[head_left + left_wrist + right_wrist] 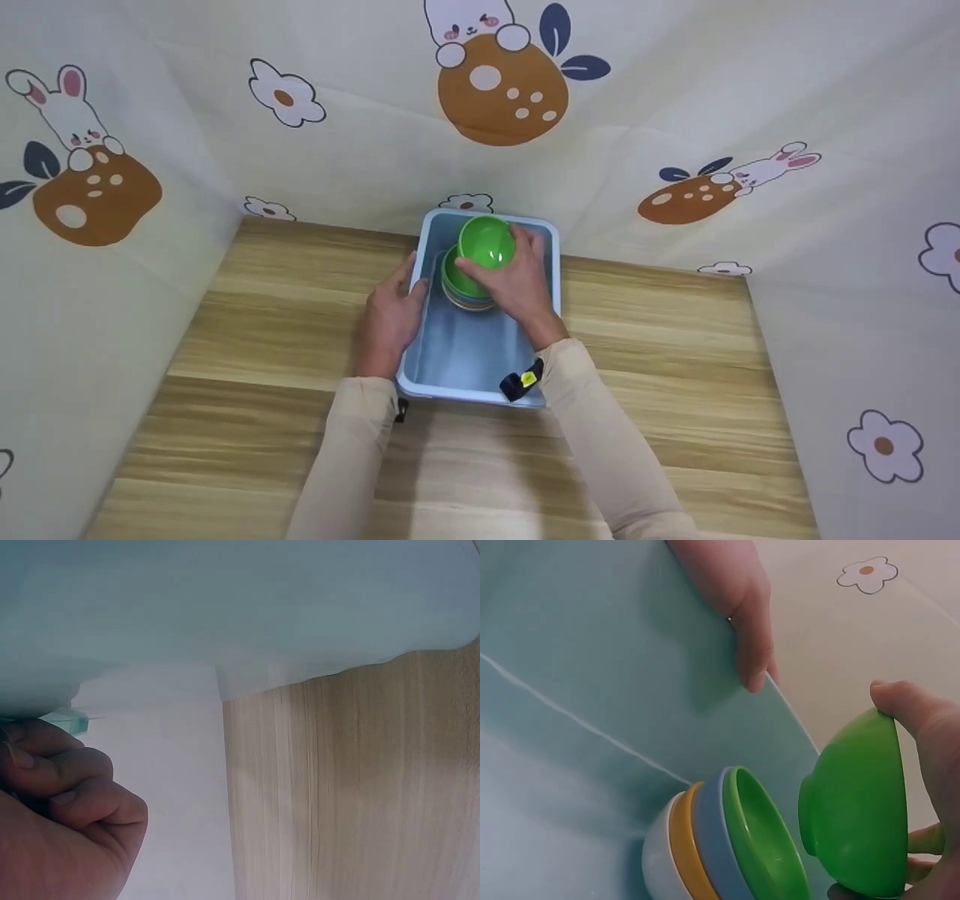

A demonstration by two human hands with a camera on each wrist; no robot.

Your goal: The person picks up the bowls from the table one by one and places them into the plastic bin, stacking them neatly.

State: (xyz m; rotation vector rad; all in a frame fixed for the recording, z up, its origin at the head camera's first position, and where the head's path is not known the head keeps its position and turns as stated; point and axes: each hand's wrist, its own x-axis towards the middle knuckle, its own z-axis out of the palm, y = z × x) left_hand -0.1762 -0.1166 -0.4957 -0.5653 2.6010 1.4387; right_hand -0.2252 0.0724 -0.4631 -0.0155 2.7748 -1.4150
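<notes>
A light blue bin (465, 360) stands on the wooden table against the back curtain. Inside it is a stack of bowls (459, 291), seen in the right wrist view as white, yellow, blue and green bowls (720, 847) nested together. My right hand (521, 289) grips a separate green bowl (486, 241) by its rim, lifted and tilted just above the stack; this bowl (855, 817) is apart from the stack. My left hand (390, 322) holds the bin's left wall, its thumb (739, 607) over the rim and its curled fingers (60, 802) outside against the bin (225, 607).
The wooden table (262, 315) stretches left, right and in front of the bin. Cream curtains (675, 112) printed with rabbits and flowers close it in on three sides. The near half of the bin's floor is bare.
</notes>
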